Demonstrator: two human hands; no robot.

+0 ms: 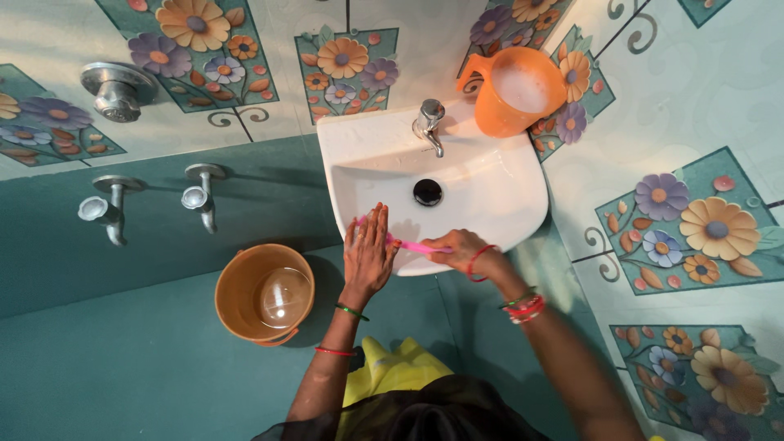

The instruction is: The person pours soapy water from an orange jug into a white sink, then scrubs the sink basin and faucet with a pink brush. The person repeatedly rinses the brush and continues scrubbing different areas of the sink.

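A white wash basin (498, 192) juts from the tiled wall, with a chrome tap (429, 124) at its back and a black drain hole (427, 192). My left hand (367, 249) lies flat with fingers together on the basin's front rim, over the head end of a pink brush (412, 246). My right hand (459, 250) grips the handle of that brush at the rim, just right of the left hand. The brush's head is hidden under my left hand.
An orange mug (516, 90) holding foamy water stands on the basin's back right corner. An orange bucket (265, 295) with water sits on the floor to the left. Wall taps (200, 196) and a valve (117, 91) stick out at left.
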